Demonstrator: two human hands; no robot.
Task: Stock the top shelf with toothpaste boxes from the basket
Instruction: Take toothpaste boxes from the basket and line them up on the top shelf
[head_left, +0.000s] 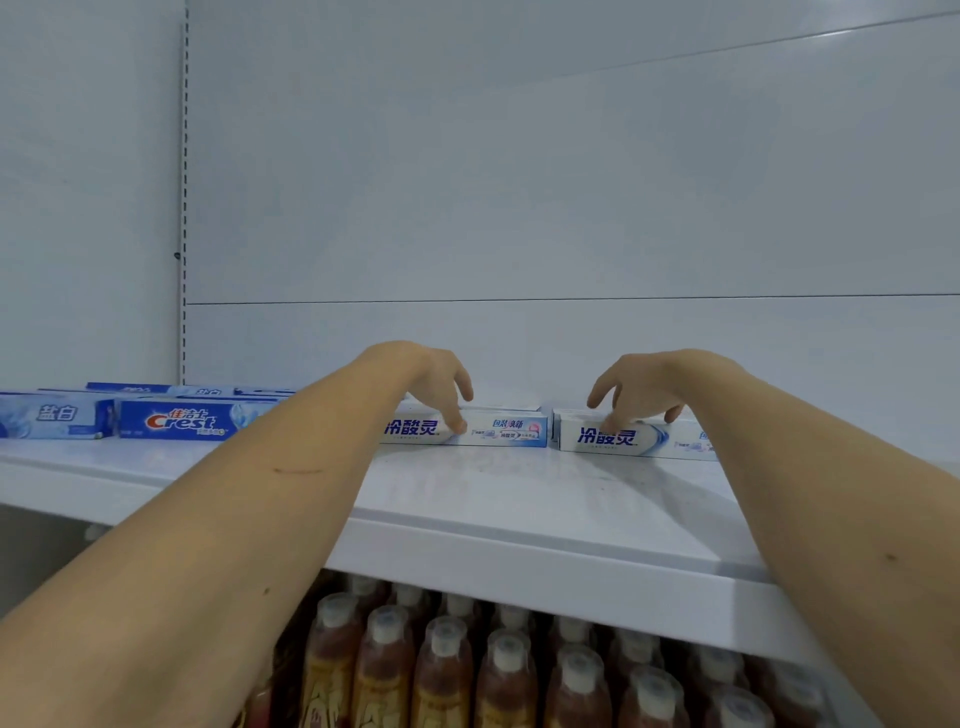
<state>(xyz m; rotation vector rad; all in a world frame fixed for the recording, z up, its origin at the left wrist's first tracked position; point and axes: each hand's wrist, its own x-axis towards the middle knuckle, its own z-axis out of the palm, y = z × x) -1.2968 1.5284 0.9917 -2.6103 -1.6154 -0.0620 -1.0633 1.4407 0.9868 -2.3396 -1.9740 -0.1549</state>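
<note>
Shelf: the top shelf runs across the middle of the frame, white, and most of its front surface is bare.
Left hand: your left hand reaches in at centre frame, fingers curved down over the top of a white toothpaste box, fingertips on its front face; it looks like a light grasp or a nudge, not a firm clench.
Right hand: your right hand, centre right, does the same on a second white box, fingers draped over its top edge.
Boxes: both lie flat, long side facing you, end to end with a narrow gap between them, set back toward the rear wall.
Already stocked: blue boxes lie in the middle left of the frame, some behind others.
Basket: not in view, so you cannot tell how many boxes remain.
Progress: partly done, by my reading; you seem to be seating two boxes, with open shelf to fill.
Below: bottles on the lower shelf, bottom centre.
</note>
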